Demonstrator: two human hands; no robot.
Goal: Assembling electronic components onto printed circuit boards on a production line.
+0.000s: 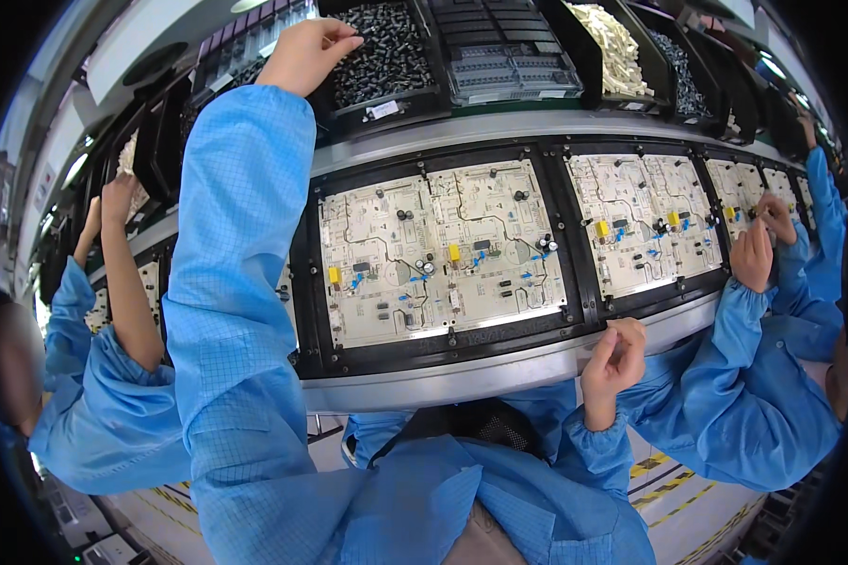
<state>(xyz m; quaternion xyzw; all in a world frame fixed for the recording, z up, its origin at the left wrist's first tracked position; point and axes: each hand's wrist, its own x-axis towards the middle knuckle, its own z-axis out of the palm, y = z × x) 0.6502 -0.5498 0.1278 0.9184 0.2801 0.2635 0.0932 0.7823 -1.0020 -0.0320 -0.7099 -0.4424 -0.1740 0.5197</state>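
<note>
Head view. Bare left hand (311, 55), upper left of frame, over black plastic bin (419, 105) of small black cylindrical components (386, 66). Bare right hand (615, 365), right of centre, near flat cream rectangular circuit boards (379, 243), mid-frame. Grips: fingers curled; cannot tell whether closed on anything.

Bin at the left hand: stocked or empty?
Stocked: small black parts cover all the visible floor of the bin by the left hand. Depth: cannot tell.
</note>
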